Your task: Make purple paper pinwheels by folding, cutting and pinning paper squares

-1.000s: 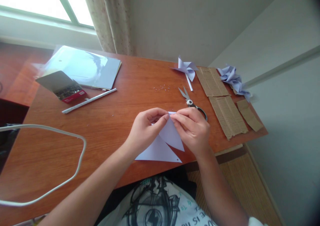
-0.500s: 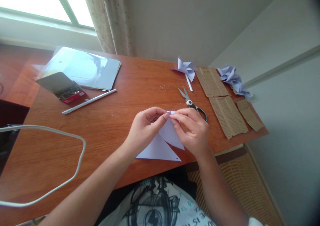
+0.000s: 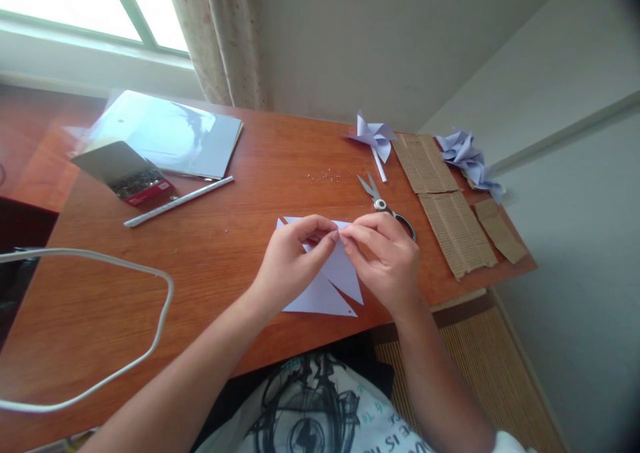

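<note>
A white square of paper [image 3: 320, 297] with slits cut in from its corners lies near the table's front edge. A small dark hole shows in its lower right corner. Above it, my left hand [image 3: 303, 249] is closed in a pinch, thumb against forefinger. My right hand [image 3: 383, 253] pinches too, its fingertips meeting those of the left over the far side of the paper. Whatever sits between the fingertips is too small or hidden to name. Scissors [image 3: 381, 205] with black and white handles lie partly open just beyond my right hand.
Behind the scissors lies a paper pinwheel [image 3: 374, 136] on a stick. Corrugated cardboard pieces [image 3: 440, 206] and more folded paper [image 3: 467, 159] are at right. A rolled paper stick [image 3: 180, 201], an open small box [image 3: 135, 183], a plastic-covered pad [image 3: 175, 136] and a white cable [image 3: 163, 313] are at left.
The paper has turned and shifted slightly, and its far left corner now shows beyond my left hand. Both hands stay pinched at nearly the same spot.
</note>
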`<state>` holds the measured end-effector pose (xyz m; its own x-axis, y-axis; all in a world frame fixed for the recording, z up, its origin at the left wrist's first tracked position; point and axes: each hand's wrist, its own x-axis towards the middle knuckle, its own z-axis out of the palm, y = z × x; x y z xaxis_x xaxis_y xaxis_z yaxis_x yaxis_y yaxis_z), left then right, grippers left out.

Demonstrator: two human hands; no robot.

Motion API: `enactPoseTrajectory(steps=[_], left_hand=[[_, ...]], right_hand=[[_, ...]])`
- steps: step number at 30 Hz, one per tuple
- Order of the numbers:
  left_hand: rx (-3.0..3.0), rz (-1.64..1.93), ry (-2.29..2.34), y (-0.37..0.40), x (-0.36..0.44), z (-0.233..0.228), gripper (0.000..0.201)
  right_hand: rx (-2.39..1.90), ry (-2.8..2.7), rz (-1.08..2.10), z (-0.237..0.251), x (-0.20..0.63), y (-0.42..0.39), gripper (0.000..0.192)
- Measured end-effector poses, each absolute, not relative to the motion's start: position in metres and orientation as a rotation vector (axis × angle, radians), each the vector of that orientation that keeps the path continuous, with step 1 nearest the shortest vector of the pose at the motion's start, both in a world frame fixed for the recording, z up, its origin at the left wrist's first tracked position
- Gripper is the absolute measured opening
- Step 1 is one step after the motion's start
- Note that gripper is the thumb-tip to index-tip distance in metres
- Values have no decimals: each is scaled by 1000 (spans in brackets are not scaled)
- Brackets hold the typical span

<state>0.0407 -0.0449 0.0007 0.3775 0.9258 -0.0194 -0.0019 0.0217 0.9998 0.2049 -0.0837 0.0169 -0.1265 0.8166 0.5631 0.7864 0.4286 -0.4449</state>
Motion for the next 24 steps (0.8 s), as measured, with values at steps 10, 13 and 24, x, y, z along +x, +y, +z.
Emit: enactPoseTrajectory(steps=[10, 13, 24], left_hand=[[1331, 922, 941, -44, 40, -2, 18], [1332, 930, 943, -45, 40, -2, 18], [1330, 916, 928, -42, 39, -2, 22]], right_hand=[[-1344, -1942, 10, 14, 207, -84, 17], [-1360, -1931, 41, 15, 206, -84, 17], [-1370, -1936, 65, 17, 205, -84, 17]])
